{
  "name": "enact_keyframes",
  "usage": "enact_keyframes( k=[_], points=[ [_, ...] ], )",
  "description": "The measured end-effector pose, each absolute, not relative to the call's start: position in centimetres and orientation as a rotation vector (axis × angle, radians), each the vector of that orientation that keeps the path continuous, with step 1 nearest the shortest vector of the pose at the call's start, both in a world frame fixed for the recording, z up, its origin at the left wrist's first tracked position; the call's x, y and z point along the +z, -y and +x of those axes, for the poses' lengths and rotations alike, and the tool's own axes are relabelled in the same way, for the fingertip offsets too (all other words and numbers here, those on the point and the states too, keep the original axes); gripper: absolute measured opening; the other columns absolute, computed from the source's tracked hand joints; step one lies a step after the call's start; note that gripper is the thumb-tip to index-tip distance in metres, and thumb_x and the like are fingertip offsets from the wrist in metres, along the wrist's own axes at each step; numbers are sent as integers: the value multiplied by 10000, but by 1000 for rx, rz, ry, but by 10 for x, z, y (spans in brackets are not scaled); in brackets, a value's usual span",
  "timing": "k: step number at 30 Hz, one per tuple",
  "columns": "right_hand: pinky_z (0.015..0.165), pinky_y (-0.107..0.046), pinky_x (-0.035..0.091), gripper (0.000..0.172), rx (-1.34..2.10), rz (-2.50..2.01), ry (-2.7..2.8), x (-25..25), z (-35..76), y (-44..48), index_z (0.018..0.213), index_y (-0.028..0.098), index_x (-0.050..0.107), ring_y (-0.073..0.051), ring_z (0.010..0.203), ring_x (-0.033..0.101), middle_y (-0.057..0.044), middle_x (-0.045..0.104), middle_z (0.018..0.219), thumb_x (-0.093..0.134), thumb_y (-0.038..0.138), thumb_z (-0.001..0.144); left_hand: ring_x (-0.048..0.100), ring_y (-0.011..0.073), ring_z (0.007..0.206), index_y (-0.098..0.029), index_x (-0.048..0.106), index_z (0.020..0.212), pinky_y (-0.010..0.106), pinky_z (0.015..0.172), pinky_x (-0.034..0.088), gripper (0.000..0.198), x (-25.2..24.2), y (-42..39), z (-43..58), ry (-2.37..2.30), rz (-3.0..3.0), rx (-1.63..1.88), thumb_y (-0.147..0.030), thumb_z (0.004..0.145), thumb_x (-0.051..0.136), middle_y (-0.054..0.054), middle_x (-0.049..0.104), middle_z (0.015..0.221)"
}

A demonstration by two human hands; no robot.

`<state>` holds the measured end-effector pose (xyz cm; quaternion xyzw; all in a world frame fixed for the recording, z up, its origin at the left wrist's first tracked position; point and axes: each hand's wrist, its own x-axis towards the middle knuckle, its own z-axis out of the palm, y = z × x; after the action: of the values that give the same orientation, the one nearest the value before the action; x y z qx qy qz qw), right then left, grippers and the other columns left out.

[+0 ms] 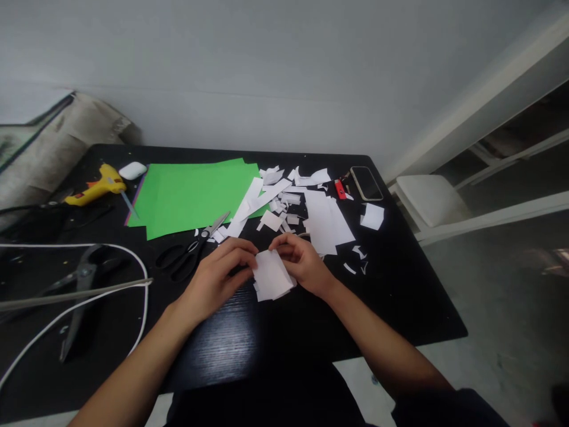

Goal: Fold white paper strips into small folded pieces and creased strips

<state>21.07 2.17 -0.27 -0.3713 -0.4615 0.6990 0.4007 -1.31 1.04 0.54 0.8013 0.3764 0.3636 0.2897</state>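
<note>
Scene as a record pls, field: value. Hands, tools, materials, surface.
left_hand: bare left hand, fingertips holding left edge of a small stack of white paper pieces
right_hand: bare right hand, holding the same stack at its upper right
surface: black wood-grain tabletop
tools: black-handled metal scissors, left of the left hand; yellow plastic glue gun, far left
materials: bright green flat sheets, behind the scissors; loose white paper scraps, beyond the hands
other: dark-screened smartphone, far right
</note>
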Motion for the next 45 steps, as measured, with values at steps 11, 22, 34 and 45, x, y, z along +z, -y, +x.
enact_keyframes(
  k=[11,22,34,45],
  points=[
    [704,-317,593,520,1856,-999,1162,0,208,-15,1058,248,507,-188,733,761,22,760,824,904,361,741,647,169,614,-220,614,976,279,597,510,156,-5,-2,0,-1280,1457,1116,-340,921,698,-14,674,706],
    [559,-225,505,574,1882,-938,1288,1,207,-13,1262,248,508,-118,612,676,65,708,771,840,244,794,644,187,669,-174,717,923,281,597,517,266,7,-6,4,-1315,1301,1103,-424,846,769,25,725,781],
    [576,-248,535,404,1843,-1003,1241,2,209,-15,952,230,534,-143,655,702,32,714,788,871,355,769,537,157,550,-204,694,762,276,518,422,249,15,-11,-5,-1413,1250,1164,-436,838,744,-16,619,640],
    [640,-284,541,218,1725,-952,1332,4,210,-16,1000,229,709,-141,693,687,19,721,805,810,314,827,645,213,937,-252,650,1218,306,791,541,547,6,-10,-3,-1232,1188,1210,-300,720,872,36,688,1128]
  ],
)
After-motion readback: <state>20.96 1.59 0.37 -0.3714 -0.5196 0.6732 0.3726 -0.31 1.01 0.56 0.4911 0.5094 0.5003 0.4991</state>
